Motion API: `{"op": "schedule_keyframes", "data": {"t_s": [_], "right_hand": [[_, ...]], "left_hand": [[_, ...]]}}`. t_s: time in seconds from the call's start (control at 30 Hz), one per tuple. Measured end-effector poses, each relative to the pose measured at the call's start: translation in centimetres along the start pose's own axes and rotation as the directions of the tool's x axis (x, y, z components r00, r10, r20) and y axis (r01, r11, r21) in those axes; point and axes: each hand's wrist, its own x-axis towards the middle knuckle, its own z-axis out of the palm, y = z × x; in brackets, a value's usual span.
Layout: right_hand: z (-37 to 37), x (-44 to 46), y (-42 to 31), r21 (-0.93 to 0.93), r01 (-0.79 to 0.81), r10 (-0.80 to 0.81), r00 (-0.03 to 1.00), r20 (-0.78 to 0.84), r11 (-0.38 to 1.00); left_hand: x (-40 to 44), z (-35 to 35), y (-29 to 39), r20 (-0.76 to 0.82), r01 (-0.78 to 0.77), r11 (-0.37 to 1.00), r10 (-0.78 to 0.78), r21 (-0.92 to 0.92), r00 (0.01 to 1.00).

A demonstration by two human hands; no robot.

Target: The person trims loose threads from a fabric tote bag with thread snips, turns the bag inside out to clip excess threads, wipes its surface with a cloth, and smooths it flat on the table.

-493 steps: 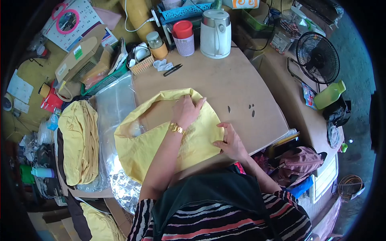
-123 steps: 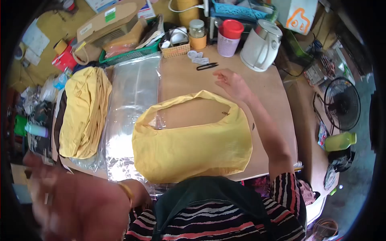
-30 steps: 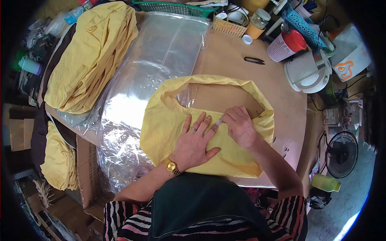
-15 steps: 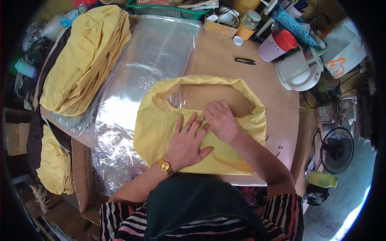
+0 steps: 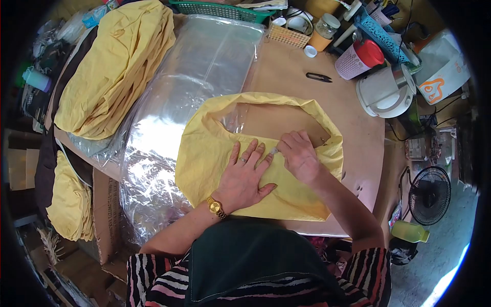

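Note:
A yellow cloth bag (image 5: 209, 148) with a wide looped handle lies flat on the brown table in front of me. My left hand (image 5: 243, 176), with a ring and a gold watch, presses on the bag with its fingers spread. Just right of those fingertips, my right hand (image 5: 300, 156) is closed in a pinch at the bag's upper edge. A small whitish piece (image 5: 274, 150) shows at its fingertips, too small to name.
Clear plastic sheets (image 5: 204, 56) lie left of the bag, beside a stack of folded yellow cloth (image 5: 115, 66). Small black thread snips (image 5: 318, 77) rest beyond it. A white kettle (image 5: 386, 92), a red-lidded cup (image 5: 358, 59) and baskets line the far right.
My right hand has shifted a little to the right, away from my left fingertips, and the whitish piece shows more clearly. My left hand still presses on the bag.

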Motion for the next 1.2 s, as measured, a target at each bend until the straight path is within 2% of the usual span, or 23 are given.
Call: {"op": "schedule_keyframes", "data": {"t_s": [0.07,0.23,0.4,0.47,0.5,0.57,0.6,0.73,0.8,0.87,0.93,0.97,1.03,1.1,1.2], "right_hand": [[0.1,0.3,-0.1,-0.04,-0.031,0.035,0.995,0.095,0.999],[0.8,1.1,-1.2,-0.008,-0.051,0.052,0.996,0.078,0.999],[1.2,0.6,0.8,0.023,-0.053,0.052,0.997,0.058,0.998],[2.9,0.6,4.8,-0.111,-0.16,0.158,0.987,-0.025,0.981],[2.3,0.8,4.6,-0.109,-0.163,0.16,0.987,-0.03,0.981],[-0.1,1.8,4.0,0.037,-0.148,0.149,0.988,-0.04,0.988],[-0.3,2.0,1.3,-0.004,-0.081,0.081,0.996,-0.037,0.997],[1.3,1.1,2.0,0.025,-0.12,0.121,0.992,-0.035,0.992],[0.3,1.4,3.9,-0.071,-0.315,0.304,0.944,-0.129,0.946],[-1.5,0.7,2.2,-0.055,-0.341,0.333,0.936,-0.116,0.939],[-2.3,-0.5,0.1,-0.04,-0.369,0.363,0.926,-0.098,0.929],[-2.3,-1.3,-1.0,-0.047,-0.33,0.326,0.942,-0.084,0.943],[-2.0,-2.4,-2.6,-0.05,-0.3,0.296,0.952,-0.074,0.953],[-0.9,-3.1,-3.4,0.071,-0.369,0.374,0.924,-0.083,0.927],[-0.8,-3.6,-2.7,0.125,-0.399,0.409,0.91,-0.068,0.909]], "left_hand": [[0.0,0.0,0.0,-0.002,-0.005,1.0,0.005,0.004,1.0],[0.0,0.2,0.1,0.004,0.024,1.0,-0.024,0.002,1.0],[0.0,0.1,0.2,0.007,0.018,1.0,-0.018,0.013,1.0],[-0.1,0.3,0.3,0.009,0.023,1.0,-0.024,0.013,1.0],[-0.4,0.3,0.4,0.012,0.018,1.0,-0.018,0.005,1.0],[0.2,0.1,0.0,-0.004,0.021,1.0,-0.021,0.0,1.0],[0.1,0.0,0.1,0.015,0.022,1.0,-0.022,0.009,1.0],[0.0,0.1,0.2,0.025,0.032,0.999,-0.032,0.003,0.999],[-0.1,-0.1,0.4,0.021,0.025,1.0,-0.025,0.001,0.999],[0.4,-0.9,0.7,0.003,0.025,1.0,-0.025,0.0,1.0],[1.5,-2.9,1.4,0.141,0.129,0.991,-0.122,-0.038,0.982],[2.1,-2.7,1.2,0.143,0.126,0.991,-0.119,-0.041,0.983],[3.5,-1.8,0.5,-0.125,0.149,0.908,-0.213,-0.39,0.969],[4.7,-0.8,-0.7,-0.091,0.156,0.923,-0.2,-0.352,0.976],[4.4,-0.8,-0.6,-0.036,0.143,0.938,-0.162,-0.315,0.986]]}}
